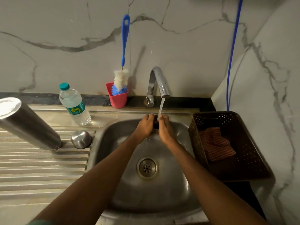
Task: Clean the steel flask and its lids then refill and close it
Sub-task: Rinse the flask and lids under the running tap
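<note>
The tall steel flask (27,124) stands upside down on the ribbed drainboard at the left. Its domed steel outer lid (81,139) sits beside it, near the sink's edge. Over the sink, my left hand (145,125) and my right hand (164,129) hold a small dark inner lid (156,123) between them, under the stream of water running from the tap (158,83). Most of the dark lid is hidden by my fingers.
A plastic water bottle (73,104) with a teal cap stands behind the drainboard. A red cup (118,98) holds a blue-handled bottle brush (124,46). A dark perforated basket (227,143) with a checked cloth (215,143) sits right of the steel sink (129,184).
</note>
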